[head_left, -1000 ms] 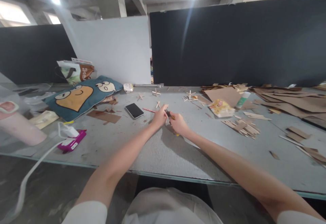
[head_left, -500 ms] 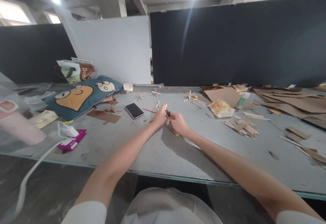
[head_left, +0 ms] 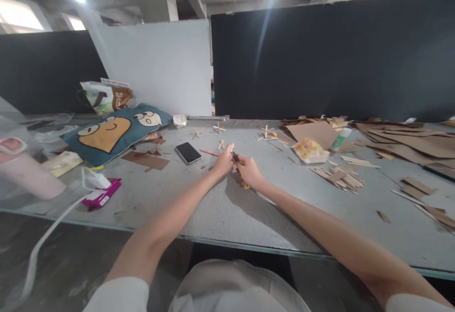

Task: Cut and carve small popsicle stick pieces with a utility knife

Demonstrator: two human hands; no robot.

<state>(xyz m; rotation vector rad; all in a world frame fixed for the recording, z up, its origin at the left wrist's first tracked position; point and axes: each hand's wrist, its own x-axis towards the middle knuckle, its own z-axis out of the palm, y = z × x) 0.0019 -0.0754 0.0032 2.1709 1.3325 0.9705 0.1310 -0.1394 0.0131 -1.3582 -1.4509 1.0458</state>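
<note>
The right hand [head_left: 250, 172] grips a dark-and-yellow hand tool [head_left: 235, 157] above the gray table [head_left: 213, 212], close beside the left hand [head_left: 223, 162], whose curled fingers' hold cannot be made out. A red-striped stick [head_left: 208, 152] lies between the left hand and a smartphone [head_left: 188, 153].

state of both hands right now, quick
Left hand: closed; what it holds, if anything, cannot be told.
Right hand: closed, holding a dark-and-yellow tool.
</note>
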